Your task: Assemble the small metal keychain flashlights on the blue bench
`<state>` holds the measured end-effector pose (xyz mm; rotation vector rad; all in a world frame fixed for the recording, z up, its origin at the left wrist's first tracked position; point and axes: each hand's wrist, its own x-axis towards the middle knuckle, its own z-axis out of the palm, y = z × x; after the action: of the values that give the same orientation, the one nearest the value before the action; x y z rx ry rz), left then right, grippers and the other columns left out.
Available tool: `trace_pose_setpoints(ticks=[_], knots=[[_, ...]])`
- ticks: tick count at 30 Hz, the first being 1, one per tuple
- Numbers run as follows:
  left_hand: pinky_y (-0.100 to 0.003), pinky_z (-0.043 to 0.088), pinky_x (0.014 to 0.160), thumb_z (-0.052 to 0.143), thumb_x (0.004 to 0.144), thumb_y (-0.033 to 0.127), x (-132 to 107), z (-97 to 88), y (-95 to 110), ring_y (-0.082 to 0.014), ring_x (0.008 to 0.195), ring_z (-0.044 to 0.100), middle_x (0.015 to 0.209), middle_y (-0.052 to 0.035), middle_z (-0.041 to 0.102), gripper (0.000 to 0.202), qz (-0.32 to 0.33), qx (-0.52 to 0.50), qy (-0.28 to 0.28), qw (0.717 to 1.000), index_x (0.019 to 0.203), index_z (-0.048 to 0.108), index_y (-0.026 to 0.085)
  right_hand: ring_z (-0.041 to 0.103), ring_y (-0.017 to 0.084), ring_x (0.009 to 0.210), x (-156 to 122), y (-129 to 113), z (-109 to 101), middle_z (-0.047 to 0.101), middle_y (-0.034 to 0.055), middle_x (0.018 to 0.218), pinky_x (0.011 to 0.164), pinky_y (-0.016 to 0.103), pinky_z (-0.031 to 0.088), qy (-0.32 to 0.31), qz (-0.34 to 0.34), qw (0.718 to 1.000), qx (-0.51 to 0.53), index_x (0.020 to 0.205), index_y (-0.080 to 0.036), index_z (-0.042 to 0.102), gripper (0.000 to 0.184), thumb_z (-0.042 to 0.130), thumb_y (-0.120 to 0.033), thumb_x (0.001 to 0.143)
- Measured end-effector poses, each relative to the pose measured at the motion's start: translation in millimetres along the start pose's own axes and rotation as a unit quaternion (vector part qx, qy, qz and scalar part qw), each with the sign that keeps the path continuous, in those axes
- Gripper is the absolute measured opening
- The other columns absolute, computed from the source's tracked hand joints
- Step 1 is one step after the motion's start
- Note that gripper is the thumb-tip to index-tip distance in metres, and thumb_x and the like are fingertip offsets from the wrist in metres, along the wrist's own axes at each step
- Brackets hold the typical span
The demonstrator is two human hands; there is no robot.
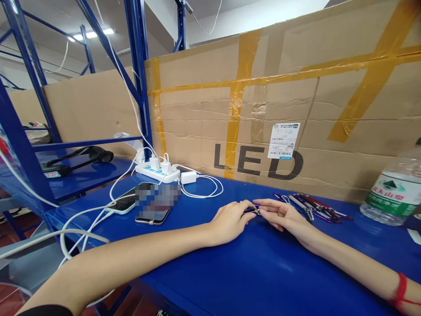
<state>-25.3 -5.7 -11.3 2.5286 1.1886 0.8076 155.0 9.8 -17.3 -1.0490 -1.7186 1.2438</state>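
My left hand (230,221) rests on the blue tabletop with its fingers closed on a slim dark and silver thing (251,211) that looks like a pen, mostly hidden by the fingers. From the right, my right hand (286,217) pinches its silver end between thumb and fingers. A bit of purple shows beside the fingertips; what it belongs to I cannot make out. Just behind my right hand lies a loose pile of pens (317,206) in silver, purple, black and red.
Left of my hands lie a phone (123,202) and a second, partly blurred phone (153,217). Behind them are a white power strip (158,173) and cables (205,193). A water bottle (391,193) stands at right. A taped cardboard sheet (204,127) walls the back; a blue post (140,87) rises left.
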Motion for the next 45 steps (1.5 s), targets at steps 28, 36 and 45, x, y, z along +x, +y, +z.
trace_pose_setpoints(ticks=[28, 36, 45], knots=[[-0.021, 0.037, 0.058, 0.034, 0.085, 0.025, 3.6, 1.2, 1.0, -0.0122, 0.064, 0.052, 0.072, 0.0019, 0.056, 0.019, -0.037, -0.063, -0.024, 0.997, 0.089, 0.051, 0.021, 0.044, 0.003, 0.037, -4.9, -3.0, 3.3, 0.059, 0.0028, 0.074, 0.038, 0.021, 0.036, 0.062, -0.126, 0.986, -0.085, 0.062, -0.012, 0.064, 0.020, 0.066, -0.032, 0.061], [-0.020, 0.036, 0.056, 0.032, 0.085, 0.026, 3.4, -0.6, 2.4, -0.0106, 0.059, 0.048, 0.064, 0.0036, 0.050, 0.018, -0.019, -0.074, -0.039, 0.996, 0.087, 0.049, 0.020, 0.043, 0.002, 0.035, -6.1, -2.3, 0.7, 0.059, 0.0019, 0.073, 0.036, 0.019, 0.035, 0.057, -0.133, 0.987, -0.065, 0.061, -0.013, 0.063, 0.018, 0.067, -0.030, 0.062], [-0.020, 0.037, 0.058, 0.029, 0.086, 0.031, 5.0, 1.6, 0.8, -0.0110, 0.059, 0.049, 0.062, 0.0032, 0.050, 0.024, -0.018, -0.066, -0.039, 0.997, 0.089, 0.051, 0.020, 0.043, 0.002, 0.035, -2.3, 2.5, 0.0, 0.060, 0.0023, 0.071, 0.036, 0.019, 0.034, 0.055, -0.125, 0.989, -0.060, 0.064, -0.012, 0.063, 0.023, 0.066, -0.035, 0.061]])
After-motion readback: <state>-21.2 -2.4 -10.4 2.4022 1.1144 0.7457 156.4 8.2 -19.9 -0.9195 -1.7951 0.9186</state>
